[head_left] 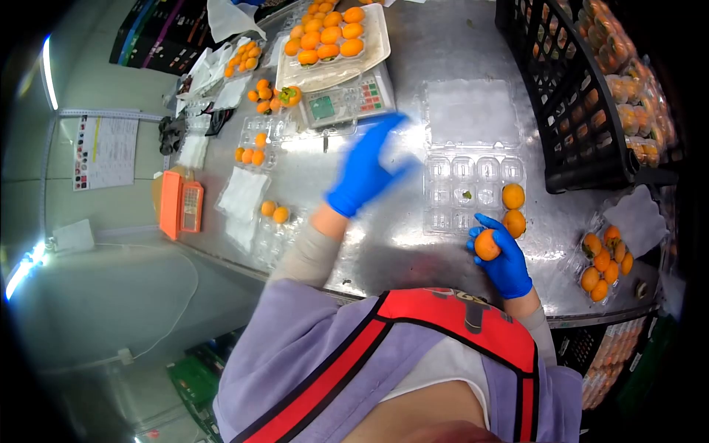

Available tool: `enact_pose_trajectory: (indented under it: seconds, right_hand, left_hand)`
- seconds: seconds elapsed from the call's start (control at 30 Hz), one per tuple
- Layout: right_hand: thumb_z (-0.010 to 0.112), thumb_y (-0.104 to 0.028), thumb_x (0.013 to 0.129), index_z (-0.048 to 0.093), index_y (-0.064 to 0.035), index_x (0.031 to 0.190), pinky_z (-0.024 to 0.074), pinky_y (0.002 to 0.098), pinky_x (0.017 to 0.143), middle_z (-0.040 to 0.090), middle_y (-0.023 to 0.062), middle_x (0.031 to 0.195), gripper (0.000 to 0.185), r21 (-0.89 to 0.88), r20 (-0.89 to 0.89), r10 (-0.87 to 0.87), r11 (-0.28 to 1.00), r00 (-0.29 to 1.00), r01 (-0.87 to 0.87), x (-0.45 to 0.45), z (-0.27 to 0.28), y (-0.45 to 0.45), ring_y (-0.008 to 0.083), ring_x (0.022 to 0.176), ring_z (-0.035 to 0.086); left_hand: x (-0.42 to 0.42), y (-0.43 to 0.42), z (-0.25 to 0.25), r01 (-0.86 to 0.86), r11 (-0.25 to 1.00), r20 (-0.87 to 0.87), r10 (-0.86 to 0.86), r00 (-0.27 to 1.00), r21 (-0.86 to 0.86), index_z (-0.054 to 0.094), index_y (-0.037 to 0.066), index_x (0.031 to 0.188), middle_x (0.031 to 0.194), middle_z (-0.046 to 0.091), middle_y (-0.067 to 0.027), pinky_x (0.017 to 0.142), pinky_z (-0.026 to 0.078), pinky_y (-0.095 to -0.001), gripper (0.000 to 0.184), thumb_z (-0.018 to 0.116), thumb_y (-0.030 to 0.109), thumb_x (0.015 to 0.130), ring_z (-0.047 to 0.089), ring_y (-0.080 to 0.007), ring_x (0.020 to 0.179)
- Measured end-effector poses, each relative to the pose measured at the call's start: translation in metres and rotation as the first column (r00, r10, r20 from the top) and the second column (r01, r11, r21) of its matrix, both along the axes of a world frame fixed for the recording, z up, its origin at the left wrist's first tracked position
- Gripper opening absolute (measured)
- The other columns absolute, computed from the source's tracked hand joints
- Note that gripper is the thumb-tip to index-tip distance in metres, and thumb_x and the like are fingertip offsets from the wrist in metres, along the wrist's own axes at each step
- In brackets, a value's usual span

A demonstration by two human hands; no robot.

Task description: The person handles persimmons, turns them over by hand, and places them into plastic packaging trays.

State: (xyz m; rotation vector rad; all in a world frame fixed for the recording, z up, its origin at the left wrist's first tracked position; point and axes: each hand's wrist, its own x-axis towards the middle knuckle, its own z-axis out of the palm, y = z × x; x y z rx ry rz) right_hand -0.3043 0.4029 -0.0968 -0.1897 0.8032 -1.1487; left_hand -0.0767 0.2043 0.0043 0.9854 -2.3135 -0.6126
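Note:
My right hand (506,258), in a blue glove, holds an orange persimmon (487,245) just below a clear plastic tray (463,193). Two persimmons (513,196) sit in that tray's right column, and a small green leaf (467,195) lies in one of its cells. The tray's lid (473,114) is folded open above it. Blurred by motion, my left hand (369,168) is raised over the table below the scale, thumb and fingers apart, with nothing in it.
A scale (347,100) carries a white tray (380,44) of persimmons at the top. At the right stand a black crate (583,111) and a partly filled punnet (604,266). More clear trays (277,240) and an orange box (171,203) lie at the left.

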Motion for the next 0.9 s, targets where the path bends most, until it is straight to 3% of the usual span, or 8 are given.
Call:
enact_pose_trajectory:
  seconds: [0.03,0.17,0.37,0.43,0.5,0.63,0.83,0.9]
  right_hand:
    - [0.054,-0.035,0.086,0.045,-0.0064,0.132,0.0486,0.0269,0.070,0.058,0.0079,0.106,0.054,-0.001,0.001,-0.001,1.000,1.000,0.001,-0.004,-0.002,0.004,0.0191,0.096,0.059]
    - [0.055,-0.034,0.086,0.045,-0.0060,0.131,0.0487,0.0275,0.071,0.058,0.0077,0.107,0.053,0.029,0.046,-0.020,0.999,0.999,0.019,-0.014,-0.006,0.014,0.0194,0.098,0.058]
    - [0.055,-0.031,0.087,0.045,-0.0044,0.130,0.0489,0.0268,0.071,0.058,0.0080,0.108,0.052,0.061,0.071,-0.031,0.998,0.997,0.027,-0.011,-0.008,0.011,0.0202,0.099,0.058]
    - [0.055,-0.030,0.087,0.044,-0.0041,0.130,0.0488,0.0264,0.070,0.058,0.0083,0.108,0.051,0.064,0.076,-0.023,0.998,0.997,0.018,-0.008,-0.009,0.010,0.0205,0.098,0.058]
    - [0.055,-0.029,0.087,0.044,-0.0039,0.131,0.0489,0.0259,0.070,0.058,0.0088,0.108,0.052,0.064,0.102,-0.018,0.998,0.995,0.011,-0.004,-0.012,0.009,0.0214,0.099,0.058]
    - [0.056,-0.029,0.087,0.043,-0.0038,0.131,0.0491,0.0261,0.070,0.058,0.0088,0.109,0.052,0.085,0.075,-0.021,0.996,0.997,0.014,-0.001,-0.008,0.007,0.0219,0.100,0.058]
    - [0.056,-0.029,0.087,0.044,-0.0044,0.132,0.0490,0.0261,0.070,0.058,0.0086,0.110,0.053,0.115,0.080,-0.036,0.993,0.996,0.027,-0.002,-0.007,0.008,0.0215,0.100,0.058]
    - [0.056,-0.030,0.087,0.044,-0.0048,0.132,0.0490,0.0254,0.070,0.058,0.0080,0.110,0.053,0.136,0.068,-0.049,0.990,0.996,0.039,-0.003,-0.008,0.009,0.0209,0.100,0.058]
  left_hand:
    - [0.028,-0.037,0.001,-0.089,0.955,0.036,0.103,0.994,-0.284,0.051,0.008,0.126,0.122,0.056,-0.0130,0.096,0.042,-0.0373,0.056,0.073,0.013,0.075,0.052,-0.0293,0.115]
    - [0.123,-0.146,0.018,-0.335,0.904,0.347,0.415,0.841,-0.266,0.050,0.012,0.130,0.115,0.057,-0.0170,0.090,0.046,-0.0374,0.069,0.075,0.015,0.066,0.056,-0.0301,0.105]
    - [0.153,-0.197,0.013,-0.274,0.961,0.665,0.225,0.712,-0.033,0.056,0.016,0.125,0.112,0.059,-0.0188,0.088,0.047,-0.0352,0.063,0.074,0.017,0.065,0.058,-0.0323,0.102]
    - [0.159,-0.203,0.017,-0.234,0.972,0.665,0.175,0.726,0.000,0.059,0.015,0.122,0.111,0.061,-0.0153,0.086,0.047,-0.0333,0.058,0.074,0.014,0.066,0.060,-0.0280,0.100]
    - [0.167,-0.217,0.020,-0.292,0.952,0.265,0.258,0.929,0.095,0.059,0.015,0.122,0.113,0.061,-0.0115,0.084,0.047,-0.0316,0.053,0.073,0.012,0.070,0.060,-0.0216,0.099]
    - [0.157,-0.243,0.010,-0.356,0.873,-0.389,0.472,0.791,0.334,0.052,0.003,0.125,0.122,0.056,-0.0116,0.092,0.044,-0.0290,0.055,0.074,0.013,0.076,0.056,-0.0178,0.106]
    - [0.136,-0.262,-0.024,-0.460,0.807,-0.357,0.580,0.732,0.370,0.051,0.001,0.126,0.125,0.056,-0.0129,0.094,0.043,-0.0333,0.058,0.075,0.020,0.077,0.056,-0.0243,0.110]
    - [0.147,-0.261,-0.032,-0.655,0.755,0.160,0.642,0.750,0.036,0.054,0.008,0.126,0.127,0.055,-0.0161,0.095,0.042,-0.0344,0.059,0.076,0.028,0.075,0.055,-0.0280,0.113]
